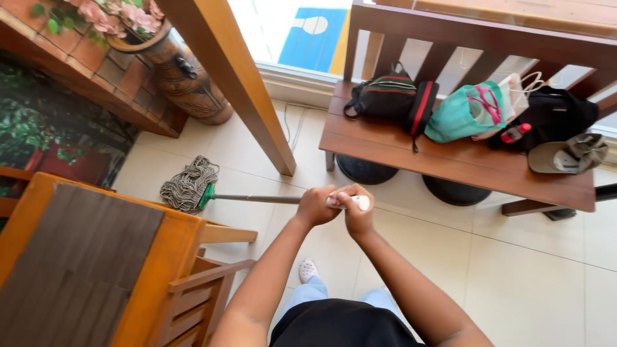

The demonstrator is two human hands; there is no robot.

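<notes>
Both my hands grip the top end of a mop handle (257, 198). My left hand (315, 205) wraps the grey shaft just below the white end cap. My right hand (355, 209) closes over the white cap itself, touching my left hand. The shaft runs left and down to a green collar and a grey string mop head (188, 184), which rests on the pale tiled floor (533, 276) beside a wooden post (234, 77). My legs and a white shoe (308, 270) show below my arms.
A wooden bench (450, 164) at right carries a black backpack (384, 95), a teal bag (459, 114), a black bag, a cap and a small bottle. A wooden table (83, 257) and chair (205, 289) stand at lower left. A large brown pot (183, 74) with pink flowers stands upper left.
</notes>
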